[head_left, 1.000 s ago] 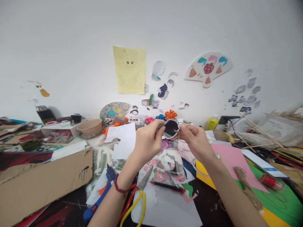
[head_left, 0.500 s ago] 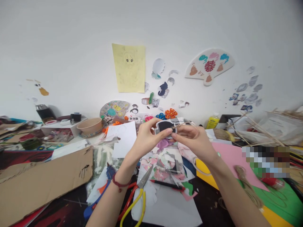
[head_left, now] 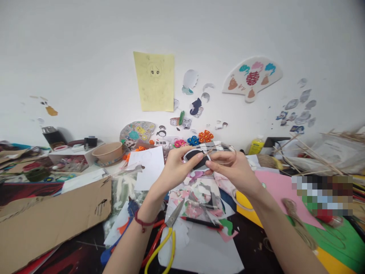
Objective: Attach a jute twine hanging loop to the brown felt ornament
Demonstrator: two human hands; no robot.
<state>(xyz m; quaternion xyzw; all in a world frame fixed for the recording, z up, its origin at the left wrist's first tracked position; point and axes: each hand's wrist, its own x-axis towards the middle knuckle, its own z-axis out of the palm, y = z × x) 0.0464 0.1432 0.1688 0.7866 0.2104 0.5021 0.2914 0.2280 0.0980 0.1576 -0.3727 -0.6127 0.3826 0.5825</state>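
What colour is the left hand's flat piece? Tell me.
The flat piece is black, pale-rimmed; see head view.

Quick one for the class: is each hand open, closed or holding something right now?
Left hand: closed, holding the dark cutout under its thumb.
Right hand: fingers curled, thumb by the cutout's edge; what it grips cannot be told.

Over a cluttered worktop (head_left: 253,249), the left hand (head_left: 174,167) holds a small black cutout (head_left: 201,164) (bordered in white), and the right hand (head_left: 235,167) pinches its edge. Scissors (head_left: 170,227) with one red and one yellow handle lie below; a yellow drawing (head_left: 155,89) hangs on the wall (head_left: 85,57) behind.
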